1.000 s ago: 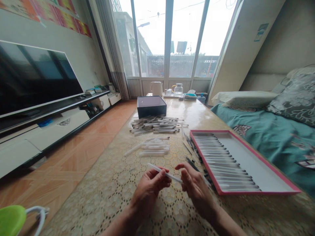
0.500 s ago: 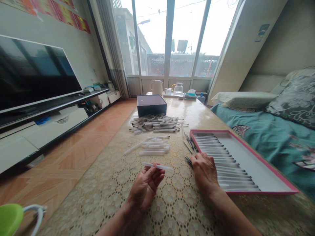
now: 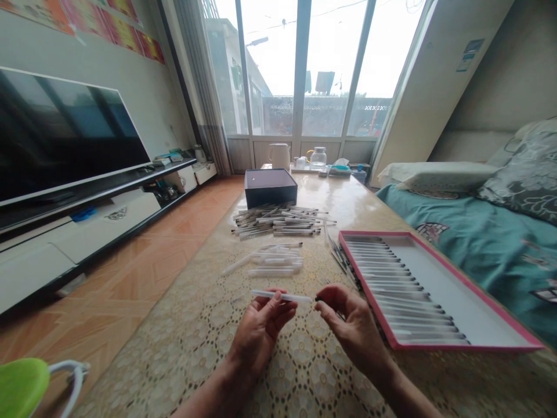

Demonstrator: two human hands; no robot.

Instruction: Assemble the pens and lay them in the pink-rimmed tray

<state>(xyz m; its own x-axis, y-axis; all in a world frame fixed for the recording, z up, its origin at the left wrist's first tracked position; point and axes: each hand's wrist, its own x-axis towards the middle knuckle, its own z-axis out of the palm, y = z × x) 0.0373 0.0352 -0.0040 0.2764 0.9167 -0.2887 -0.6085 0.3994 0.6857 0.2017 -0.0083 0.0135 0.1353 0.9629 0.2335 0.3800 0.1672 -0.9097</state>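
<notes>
My left hand [image 3: 265,322] pinches a translucent white pen barrel [image 3: 287,296] between thumb and fingers, lying nearly level. Just right of the barrel's end, my right hand [image 3: 348,316] is closed on a dark pen refill [image 3: 317,299]; only its tip shows clearly, the rest is mostly hidden by the fingers. A small gap seems to separate tip and barrel. Beyond the left hand lie several empty barrels [image 3: 276,271]. Slim dark refills [image 3: 343,260] lie along the left side of a pink-edged tray [image 3: 470,284], which holds a row of pens [image 3: 404,290] with dark ends.
A pile of pens [image 3: 278,220] lies before a dark box [image 3: 270,194]. Farther back on the patterned table [image 3: 209,348] stand a pitcher [image 3: 279,155], a glass jug [image 3: 318,158] and a tissue pack [image 3: 339,168]. A sofa [image 3: 444,215] borders the right side; a green seat [image 3: 24,383] is lower left.
My right hand has moved left from the refills beside the tray to the barrel's end, bringing a dark refill. My left hand still holds the barrel, shifted slightly right in view.
</notes>
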